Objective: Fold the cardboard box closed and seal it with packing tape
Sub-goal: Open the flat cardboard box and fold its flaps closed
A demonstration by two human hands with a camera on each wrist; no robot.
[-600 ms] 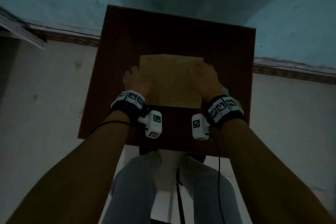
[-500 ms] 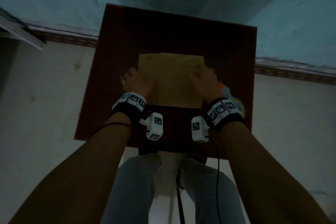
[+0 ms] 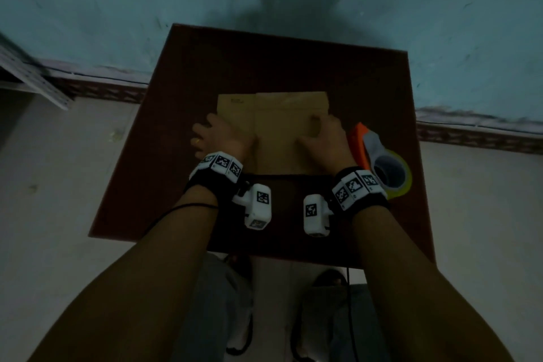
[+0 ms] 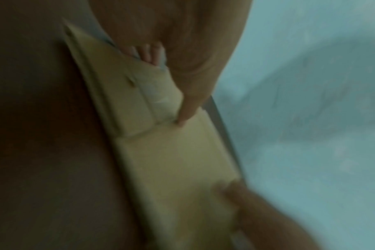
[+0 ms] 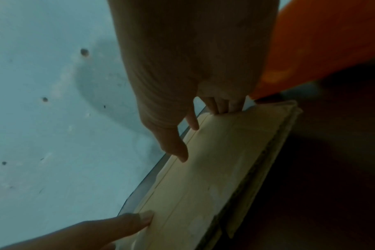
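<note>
A flattened tan cardboard box lies in the middle of a dark red table. My left hand grips its left edge. The thumb lies on top and the fingers curl past the edge. My right hand grips the right edge the same way, thumb on the top face and fingers over the side. An orange tape dispenser with a yellowish roll lies on the table just right of my right hand. Its orange body also shows in the right wrist view.
The table stands against a teal wall, with pale floor on both sides. A white slatted rack leans at the far left. My legs and shoes are under the table's near edge.
Both hands stay on the box's sides. My right hand has shifted slightly left, and far more of the tape dispenser now shows beside it.
</note>
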